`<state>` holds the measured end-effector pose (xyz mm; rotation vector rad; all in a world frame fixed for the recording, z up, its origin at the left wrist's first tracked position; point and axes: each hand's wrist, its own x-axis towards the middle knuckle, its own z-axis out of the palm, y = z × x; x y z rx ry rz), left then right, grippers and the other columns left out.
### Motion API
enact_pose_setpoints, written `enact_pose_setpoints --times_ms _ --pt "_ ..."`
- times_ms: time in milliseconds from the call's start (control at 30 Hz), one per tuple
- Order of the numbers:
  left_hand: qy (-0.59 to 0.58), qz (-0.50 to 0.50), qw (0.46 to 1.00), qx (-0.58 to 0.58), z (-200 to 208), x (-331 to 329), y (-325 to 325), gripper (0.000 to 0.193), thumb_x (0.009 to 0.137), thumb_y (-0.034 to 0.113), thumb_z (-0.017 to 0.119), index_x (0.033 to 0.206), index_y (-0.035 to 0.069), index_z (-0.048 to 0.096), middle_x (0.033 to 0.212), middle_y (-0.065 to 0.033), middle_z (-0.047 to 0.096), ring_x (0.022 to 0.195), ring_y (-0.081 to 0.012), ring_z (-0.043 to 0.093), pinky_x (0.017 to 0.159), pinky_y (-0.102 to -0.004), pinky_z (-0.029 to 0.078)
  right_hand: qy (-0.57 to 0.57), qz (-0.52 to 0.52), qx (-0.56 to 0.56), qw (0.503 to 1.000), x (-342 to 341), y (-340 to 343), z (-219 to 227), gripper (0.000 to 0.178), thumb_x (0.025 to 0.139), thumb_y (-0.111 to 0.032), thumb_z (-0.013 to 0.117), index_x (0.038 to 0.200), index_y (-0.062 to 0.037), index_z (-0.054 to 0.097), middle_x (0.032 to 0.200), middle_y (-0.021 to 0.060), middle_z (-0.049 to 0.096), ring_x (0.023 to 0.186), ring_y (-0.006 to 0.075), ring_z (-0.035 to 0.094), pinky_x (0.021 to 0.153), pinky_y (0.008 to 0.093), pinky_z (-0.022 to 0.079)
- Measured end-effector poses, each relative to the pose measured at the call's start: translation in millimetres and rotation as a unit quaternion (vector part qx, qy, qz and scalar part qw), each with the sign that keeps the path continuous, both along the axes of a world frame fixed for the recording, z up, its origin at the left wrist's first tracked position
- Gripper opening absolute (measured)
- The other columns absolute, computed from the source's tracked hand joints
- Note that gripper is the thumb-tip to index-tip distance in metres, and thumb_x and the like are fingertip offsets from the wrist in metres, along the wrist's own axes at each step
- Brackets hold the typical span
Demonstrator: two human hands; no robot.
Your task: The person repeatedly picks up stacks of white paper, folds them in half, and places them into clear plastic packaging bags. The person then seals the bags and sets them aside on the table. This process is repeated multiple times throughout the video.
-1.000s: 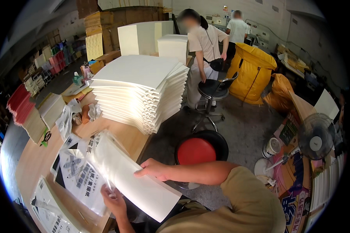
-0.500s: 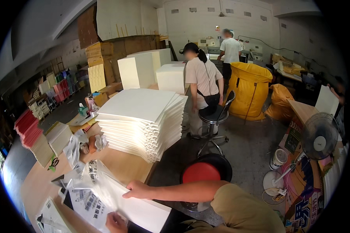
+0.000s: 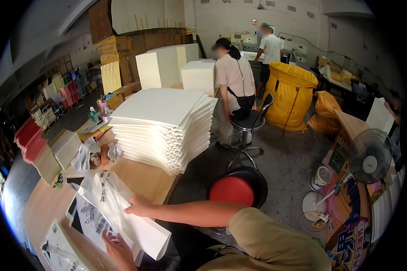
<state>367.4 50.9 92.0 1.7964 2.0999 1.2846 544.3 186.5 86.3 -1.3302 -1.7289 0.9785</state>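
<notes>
My right hand (image 3: 140, 205) is closed on the edge of a white paper stack (image 3: 151, 237), which is partly inside a clear plastic bag (image 3: 92, 194) with dark print. Lower down, my left hand (image 3: 116, 248) grips the near side of the same bag, fingers partly hidden. Under it lie more flat printed bags (image 3: 88, 214) on the wooden table (image 3: 43, 205). Beyond my hands rises a tall pile of folded white paper (image 3: 153, 108). Another bagged stack (image 3: 61, 250) rests at the near left.
Crumpled plastic (image 3: 83, 156) and red-topped paper stacks (image 3: 29, 140) occupy the table's left. A red-seated stool (image 3: 233, 192) stands beside the table. Past it are a black chair (image 3: 248, 122), a co-worker (image 3: 235, 77), a yellow sack (image 3: 289, 97) and a fan (image 3: 370, 158).
The paper stack and my right hand have shifted left, and the stack is more tilted. The bag around it has opened out and risen. My left hand has moved up and left onto the bag.
</notes>
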Motion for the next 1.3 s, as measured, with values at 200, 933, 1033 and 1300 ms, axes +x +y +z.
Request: enact_pose_setpoints --times_ms 200,933,1033,1300 --pt "0.12 -0.136 0.975 0.131 38 10 44 0.069 0.076 0.014 0.076 0.138 0.005 0.047 0.127 -0.0191 0.053 0.108 -0.0381 0.057 0.089 -0.045 0.048 0.036 -0.04 0.12 0.991 -12 18 -37 0.041 0.07 -0.026 0.08 0.063 0.0077 0.059 0.056 0.0203 0.054 0.052 0.0303 0.056 0.057 0.0454 0.043" --pt "0.133 -0.072 0.969 0.194 -1 6 103 0.062 0.081 0.004 0.067 0.138 0.002 0.044 0.131 -0.0209 0.047 0.111 -0.0376 0.056 0.092 -0.0485 0.046 -0.136 0.03 0.069 0.988 -26 3 -1 0.026 0.07 -0.017 0.076 0.079 0.0069 0.069 0.083 0.0287 0.068 0.082 0.0435 0.069 0.074 0.0488 0.055" --pt "0.046 -0.058 0.982 0.175 22 20 107 0.054 0.084 0.003 0.064 0.136 0.003 0.047 0.127 -0.0212 0.053 0.108 -0.0386 0.058 0.088 -0.0471 0.049 -0.162 0.044 0.041 0.985 -27 1 5 0.025 0.071 -0.013 0.074 0.084 0.0072 0.069 0.092 0.0287 0.068 0.089 0.0438 0.068 0.078 0.0489 0.056" --pt "0.128 -0.174 0.965 0.146 18 24 107 0.012 0.089 0.002 0.057 0.097 0.004 0.066 0.091 -0.0153 0.065 0.08 -0.0393 0.065 0.068 -0.0481 0.051 -0.154 0.041 0.107 0.981 -37 18 -25 0.028 0.076 -0.017 0.072 0.096 0.0022 0.066 0.103 0.0254 0.066 0.099 0.0415 0.064 0.084 0.0488 0.052"
